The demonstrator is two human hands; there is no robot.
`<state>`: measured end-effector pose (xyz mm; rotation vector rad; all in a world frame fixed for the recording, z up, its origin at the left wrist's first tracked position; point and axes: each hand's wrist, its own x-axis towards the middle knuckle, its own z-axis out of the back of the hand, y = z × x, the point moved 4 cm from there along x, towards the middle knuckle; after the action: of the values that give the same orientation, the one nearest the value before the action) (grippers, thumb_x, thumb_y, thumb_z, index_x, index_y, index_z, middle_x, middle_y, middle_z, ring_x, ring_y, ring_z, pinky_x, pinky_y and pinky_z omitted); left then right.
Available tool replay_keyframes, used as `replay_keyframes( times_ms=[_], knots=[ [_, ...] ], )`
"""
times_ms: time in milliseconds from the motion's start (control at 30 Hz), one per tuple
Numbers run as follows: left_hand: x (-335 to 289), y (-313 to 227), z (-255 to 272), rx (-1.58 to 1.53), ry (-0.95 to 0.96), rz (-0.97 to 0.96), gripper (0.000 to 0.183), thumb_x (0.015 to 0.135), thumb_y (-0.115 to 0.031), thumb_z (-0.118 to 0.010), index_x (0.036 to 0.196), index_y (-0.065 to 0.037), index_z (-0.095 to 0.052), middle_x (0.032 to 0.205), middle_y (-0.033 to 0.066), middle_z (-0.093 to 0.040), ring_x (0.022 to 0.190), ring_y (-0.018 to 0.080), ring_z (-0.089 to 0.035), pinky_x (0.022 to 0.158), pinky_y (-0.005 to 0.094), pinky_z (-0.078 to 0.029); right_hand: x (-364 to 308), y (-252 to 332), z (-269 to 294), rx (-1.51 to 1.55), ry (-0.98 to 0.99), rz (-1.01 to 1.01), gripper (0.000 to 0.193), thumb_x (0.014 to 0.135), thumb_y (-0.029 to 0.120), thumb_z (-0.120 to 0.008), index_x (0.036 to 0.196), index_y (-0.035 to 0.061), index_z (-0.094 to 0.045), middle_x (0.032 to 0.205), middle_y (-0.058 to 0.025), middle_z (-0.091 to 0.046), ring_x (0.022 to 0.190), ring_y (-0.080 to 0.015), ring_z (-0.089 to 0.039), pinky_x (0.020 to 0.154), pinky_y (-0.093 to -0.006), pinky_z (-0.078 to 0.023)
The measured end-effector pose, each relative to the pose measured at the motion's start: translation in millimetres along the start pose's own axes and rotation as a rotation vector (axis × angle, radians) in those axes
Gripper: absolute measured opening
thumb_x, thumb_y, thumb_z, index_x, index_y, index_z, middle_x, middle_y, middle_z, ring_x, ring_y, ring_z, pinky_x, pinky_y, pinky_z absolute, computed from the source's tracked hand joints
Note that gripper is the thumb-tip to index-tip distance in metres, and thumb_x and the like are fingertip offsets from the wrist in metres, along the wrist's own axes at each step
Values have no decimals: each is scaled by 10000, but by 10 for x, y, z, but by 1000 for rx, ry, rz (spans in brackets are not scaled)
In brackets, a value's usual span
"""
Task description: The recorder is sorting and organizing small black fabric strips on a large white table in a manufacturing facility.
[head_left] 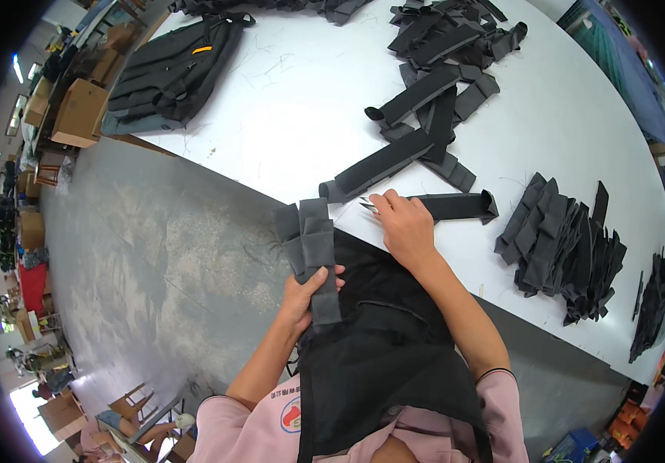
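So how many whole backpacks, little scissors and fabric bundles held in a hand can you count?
Backpack: 1
Snips, in the right hand: 1
Bundle of grey fabric pieces, in the left hand: 1
Total: 3
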<state>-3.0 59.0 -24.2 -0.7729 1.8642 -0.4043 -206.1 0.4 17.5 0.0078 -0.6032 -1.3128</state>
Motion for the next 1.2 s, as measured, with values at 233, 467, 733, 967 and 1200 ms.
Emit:
replay_keyframes(
  times_ms=[233,467,733,967,1200],
  knots=[
    [-77,-41,-33,38,16,-27,352,829,-195,-671,1063,44,-561,1005,148,-646,816,189,-645,740,308,-536,68,50,-220,32,117,53,281,683,-29,-533,938,72,-593,789,-43,-551,635,-221,-550,587,-310,-398],
    [33,-520,-122,374,5,-368,298,845,-182,-642,1061,13,-581,936,113,-659,809,167,-638,727,279,-495,-120,-27,135,247,13,-290,213,743,51,-622,952,89,-606,822,-43,-566,648,-251,-560,582,-339,-435],
    [1195,-980,-1514,1693,54,-1049,563,683,-119,-744,1179,-41,-489,1069,150,-520,956,335,-526,835,401,-442,-775,-122,259,587,-14,-688,282,738,73,-678,1004,49,-590,965,-85,-616,767,-251,-624,673,-316,-485],
    [1557,-994,-1547,1649,143,-855,648,613,-192,-769,1180,-41,-493,1048,160,-567,926,307,-572,804,368,-473,-822,-176,244,380,-111,-553,482,737,82,-690,1191,123,-537,920,-86,-600,749,-278,-610,647,-347,-495],
    [164,-2234,-2274,560,506,-608,516,739,-262,-678,1110,65,-530,845,119,-634,715,141,-613,647,262,-508,-676,-606,-29,163,202,-649,522,785,195,-648,1273,160,-468,945,-79,-588,779,-293,-612,646,-385,-488]
  ],
)
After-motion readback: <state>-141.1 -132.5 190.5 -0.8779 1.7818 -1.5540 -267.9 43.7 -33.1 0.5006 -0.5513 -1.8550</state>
